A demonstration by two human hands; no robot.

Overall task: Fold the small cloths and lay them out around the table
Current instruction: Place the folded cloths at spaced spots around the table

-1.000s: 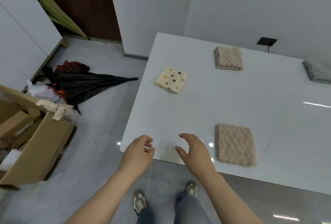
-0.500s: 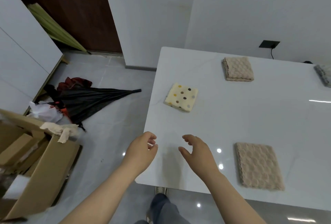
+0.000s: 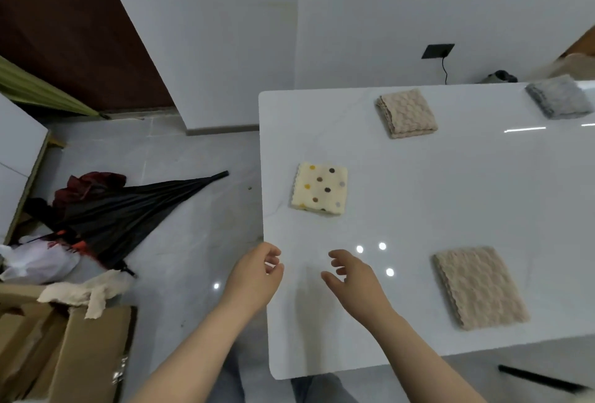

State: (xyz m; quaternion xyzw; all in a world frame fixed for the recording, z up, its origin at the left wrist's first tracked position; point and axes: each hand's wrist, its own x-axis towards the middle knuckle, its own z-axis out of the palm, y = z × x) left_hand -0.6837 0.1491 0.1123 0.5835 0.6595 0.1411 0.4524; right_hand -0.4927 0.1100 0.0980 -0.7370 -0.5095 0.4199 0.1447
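Fingers [image 3: 273,261] of both hands stayed loosely curled, empty, over desk [image 3: 418,209] corner; view swung right, four cloths folded, next one needed.

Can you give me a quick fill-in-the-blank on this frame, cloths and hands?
1. The number of folded cloths lying on the white table is ____.
2. The folded cloth nearest the left hand is cream with a pattern of ____.
3. The grey cloth lies at the table's far ____ side.
4. Both the left hand and the right hand hold ____.

Missing words: four; dots; right; nothing
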